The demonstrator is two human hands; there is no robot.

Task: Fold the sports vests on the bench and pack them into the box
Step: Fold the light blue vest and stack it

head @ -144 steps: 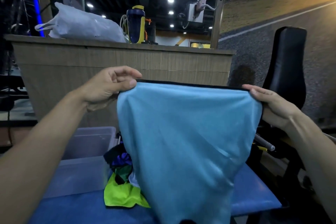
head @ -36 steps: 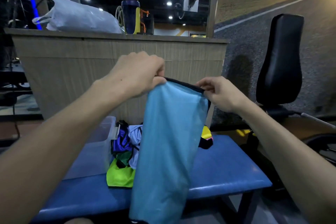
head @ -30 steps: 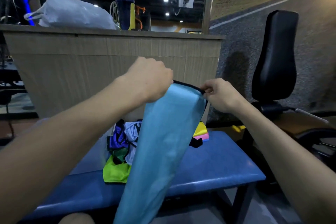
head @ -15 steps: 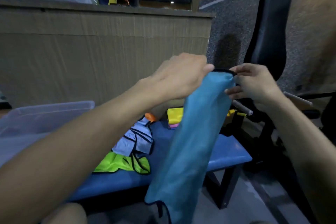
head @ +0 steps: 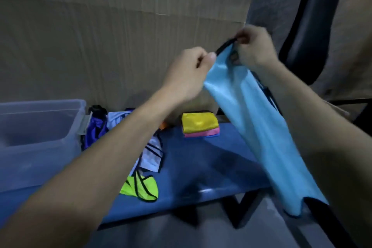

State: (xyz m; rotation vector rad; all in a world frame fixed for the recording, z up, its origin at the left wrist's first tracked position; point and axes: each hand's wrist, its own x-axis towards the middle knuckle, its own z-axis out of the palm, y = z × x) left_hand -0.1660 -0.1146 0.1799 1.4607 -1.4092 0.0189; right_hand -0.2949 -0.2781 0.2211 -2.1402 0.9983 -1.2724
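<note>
Light-blue vest [head: 251, 119] now farther right, top hem pinched by fingers [head: 209, 57] of both hands.

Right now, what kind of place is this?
Probably a gym or sports hall. A blue padded bench holds loose sports vests, black padded exercise equipment stands at the right, and a wood-panelled counter runs behind.

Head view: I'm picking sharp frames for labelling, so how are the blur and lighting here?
Head view: dim overall; motion blur smears both forearms, the right hand and the light blue vest; the bench carries a soft shadow and a small glare spot; wide-angle distortion bends the edges.
</note>
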